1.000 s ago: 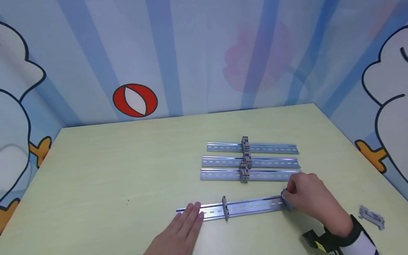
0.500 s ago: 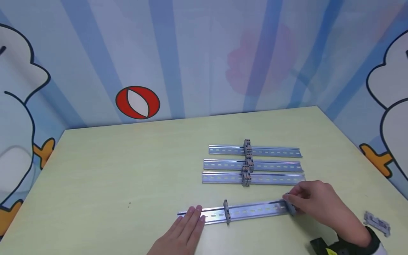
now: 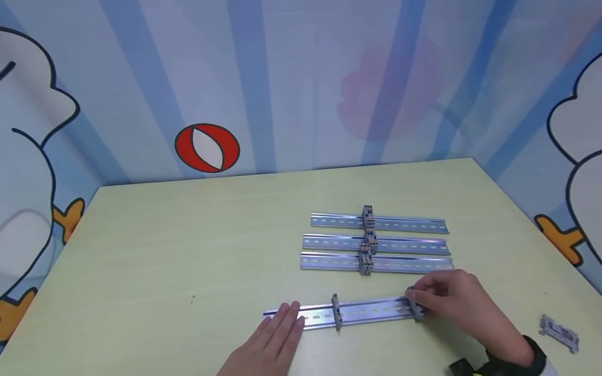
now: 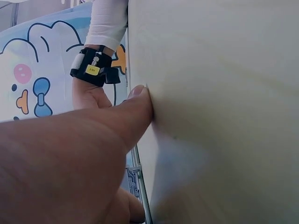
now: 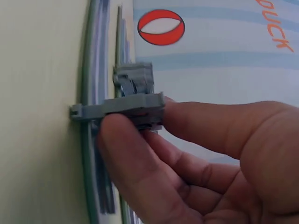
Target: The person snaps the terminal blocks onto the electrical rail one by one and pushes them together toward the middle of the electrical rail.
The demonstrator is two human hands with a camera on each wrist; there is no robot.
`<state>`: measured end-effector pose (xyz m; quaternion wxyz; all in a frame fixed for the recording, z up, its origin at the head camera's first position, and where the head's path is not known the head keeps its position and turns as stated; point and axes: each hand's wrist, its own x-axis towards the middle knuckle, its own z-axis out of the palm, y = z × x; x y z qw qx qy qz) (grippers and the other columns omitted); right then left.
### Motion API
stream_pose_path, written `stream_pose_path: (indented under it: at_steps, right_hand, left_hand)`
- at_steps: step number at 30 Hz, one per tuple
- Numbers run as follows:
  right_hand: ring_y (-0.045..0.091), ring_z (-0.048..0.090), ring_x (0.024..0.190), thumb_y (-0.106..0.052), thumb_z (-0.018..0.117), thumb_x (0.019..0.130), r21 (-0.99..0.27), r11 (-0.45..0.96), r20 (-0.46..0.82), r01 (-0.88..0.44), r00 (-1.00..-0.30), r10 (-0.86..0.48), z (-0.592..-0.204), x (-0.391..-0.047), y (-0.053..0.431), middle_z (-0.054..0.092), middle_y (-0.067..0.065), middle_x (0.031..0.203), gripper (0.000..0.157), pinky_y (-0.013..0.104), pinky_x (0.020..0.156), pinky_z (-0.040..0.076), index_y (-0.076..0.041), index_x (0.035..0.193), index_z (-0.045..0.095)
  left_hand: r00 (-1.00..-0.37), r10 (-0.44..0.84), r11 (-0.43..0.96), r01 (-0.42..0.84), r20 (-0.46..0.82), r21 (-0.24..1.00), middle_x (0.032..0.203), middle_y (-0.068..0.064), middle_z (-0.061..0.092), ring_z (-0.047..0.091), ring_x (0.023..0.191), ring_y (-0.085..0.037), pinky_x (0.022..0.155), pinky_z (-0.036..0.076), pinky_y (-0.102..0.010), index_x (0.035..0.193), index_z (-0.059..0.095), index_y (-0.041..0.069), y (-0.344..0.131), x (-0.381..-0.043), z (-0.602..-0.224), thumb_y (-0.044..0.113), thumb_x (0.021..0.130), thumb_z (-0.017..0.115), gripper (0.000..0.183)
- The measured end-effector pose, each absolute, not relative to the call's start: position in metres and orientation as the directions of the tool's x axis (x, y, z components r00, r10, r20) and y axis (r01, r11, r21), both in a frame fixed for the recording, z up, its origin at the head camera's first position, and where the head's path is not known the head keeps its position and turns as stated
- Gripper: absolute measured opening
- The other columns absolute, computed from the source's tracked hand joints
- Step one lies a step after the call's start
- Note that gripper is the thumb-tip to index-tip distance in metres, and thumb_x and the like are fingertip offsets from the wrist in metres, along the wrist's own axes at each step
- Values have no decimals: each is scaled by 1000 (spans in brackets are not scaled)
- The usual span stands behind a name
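A slotted metal DIN rail (image 3: 376,310) lies slightly slanted near the front of the table. My left hand (image 3: 270,339) rests with straight fingers on its left end. My right hand (image 3: 456,300) pinches a grey terminal block (image 3: 416,308) between thumb and fingertips at the rail's right end. In the right wrist view this terminal block (image 5: 133,105) lies across the rail (image 5: 99,70); whether it is clipped on, I cannot tell. Another thin terminal block (image 3: 336,312) stands across the rail between my hands. The left wrist view shows mostly my left thumb (image 4: 135,112) against the tabletop.
Behind are three parallel rails (image 3: 329,261), each bearing grey terminal blocks (image 3: 366,260) near its middle. A loose terminal block (image 3: 559,333) lies on its side at the right. A printed fabric wall (image 3: 301,94) borders the table (image 3: 164,261).
My right hand first drew slightly right with the terminal block tilting, then came back left, and the block now stands more upright at the rail's end. My left hand stayed on the rail.
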<state>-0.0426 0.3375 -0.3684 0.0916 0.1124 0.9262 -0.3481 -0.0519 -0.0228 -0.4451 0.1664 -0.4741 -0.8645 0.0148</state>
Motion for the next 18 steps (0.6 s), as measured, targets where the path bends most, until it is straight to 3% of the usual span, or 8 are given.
stream_pose_path:
  at_steps: [2,18]
  right_hand:
    - [9,64,64,-27,75,85,-639,722,-237,265,-961,143,-370,-43,332,75,1,76,18,23,55,53,-9,89,76]
    - [5,71,61,-18,76,85,-793,588,-138,162,-987,84,-382,-42,303,78,10,76,18,24,56,59,-2,90,74]
  left_hand:
    - [-505,829,548,819,239,-170,153,-12,45,45,139,-24,102,49,-31,143,46,6,-22,-52,-443,76,92,21,90]
    - [-504,829,547,821,242,-163,152,-12,47,46,138,-25,102,49,-32,143,47,4,-23,-51,-439,77,91,24,92]
